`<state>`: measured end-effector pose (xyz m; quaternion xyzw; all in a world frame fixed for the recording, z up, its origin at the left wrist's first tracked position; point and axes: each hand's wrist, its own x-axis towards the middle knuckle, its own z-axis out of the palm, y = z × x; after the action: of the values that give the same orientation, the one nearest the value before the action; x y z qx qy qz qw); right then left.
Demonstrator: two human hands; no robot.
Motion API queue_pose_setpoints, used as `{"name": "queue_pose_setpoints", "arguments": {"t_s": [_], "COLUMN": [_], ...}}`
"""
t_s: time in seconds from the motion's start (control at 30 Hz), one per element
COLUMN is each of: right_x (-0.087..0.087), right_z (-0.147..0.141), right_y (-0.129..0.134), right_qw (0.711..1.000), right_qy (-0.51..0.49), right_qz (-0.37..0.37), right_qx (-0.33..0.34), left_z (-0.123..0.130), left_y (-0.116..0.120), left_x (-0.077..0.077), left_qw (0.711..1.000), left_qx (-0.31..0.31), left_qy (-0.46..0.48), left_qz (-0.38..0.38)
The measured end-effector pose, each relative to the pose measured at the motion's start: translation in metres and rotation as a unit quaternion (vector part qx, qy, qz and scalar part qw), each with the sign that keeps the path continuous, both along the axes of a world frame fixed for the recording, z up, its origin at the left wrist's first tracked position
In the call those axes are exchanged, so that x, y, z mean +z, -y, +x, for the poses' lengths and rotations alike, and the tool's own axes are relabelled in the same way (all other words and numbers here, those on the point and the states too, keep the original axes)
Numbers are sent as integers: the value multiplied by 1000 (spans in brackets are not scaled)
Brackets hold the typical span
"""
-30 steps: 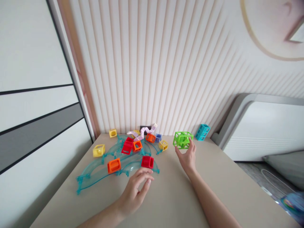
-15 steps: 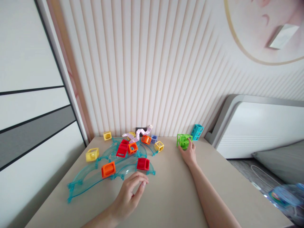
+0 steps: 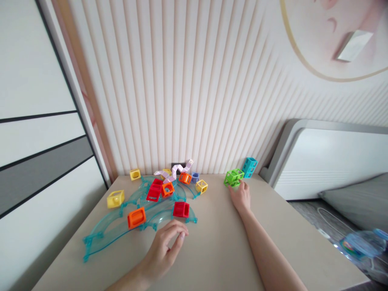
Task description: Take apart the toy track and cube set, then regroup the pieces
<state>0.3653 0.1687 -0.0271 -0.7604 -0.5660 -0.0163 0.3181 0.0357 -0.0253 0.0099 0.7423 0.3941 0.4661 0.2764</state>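
My right hand (image 3: 241,197) is at the near side of the green block pair (image 3: 233,177), its fingers closed round the lower edge. Behind it to the right stands a teal block stack (image 3: 249,167). My left hand (image 3: 166,244) hovers at the front, thumb and fingers curved with a gap between them and nothing inside. Just beyond its fingertips, a red block (image 3: 181,209) rests on the clear teal track (image 3: 157,210). An orange block (image 3: 136,218) sits on the track farther left.
Near the wall, a pink-white zigzag piece (image 3: 174,171) lies among red, orange, yellow and purple blocks. A yellow block (image 3: 115,199) is at the left. Right of the table (image 3: 212,250) are a headboard (image 3: 339,161) and a plastic bottle (image 3: 363,243).
The green blocks have turned and tilted under my right hand, which has shifted slightly lower on them. My left hand keeps its pose. The view has shifted a little.
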Motion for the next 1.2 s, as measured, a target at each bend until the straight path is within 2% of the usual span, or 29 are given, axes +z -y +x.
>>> {"name": "queue_pose_setpoints", "arguments": {"t_s": [0.17,0.33,0.73,1.07,1.2], "right_x": [5,2,-2,5,8], "right_z": [-2,-4,-7,-5,-8], "right_y": [2,-1,-14,-35,-30], "right_qw": [998,994,985,987,985], "right_qy": [42,67,102,110,126], "right_qz": [-17,-47,-118,-100,-68], "right_qx": [33,75,74,55,92], "left_z": [1,1,2,2,2], "left_y": [-1,-1,-1,-3,-3], "left_x": [0,1,3,-1,-1], "left_qw": [1000,1000,1000,1000,1000], "left_qx": [-2,-5,-6,-1,-9], "left_qy": [5,8,-5,0,-3], "left_qz": [2,1,-1,-15,-22]}}
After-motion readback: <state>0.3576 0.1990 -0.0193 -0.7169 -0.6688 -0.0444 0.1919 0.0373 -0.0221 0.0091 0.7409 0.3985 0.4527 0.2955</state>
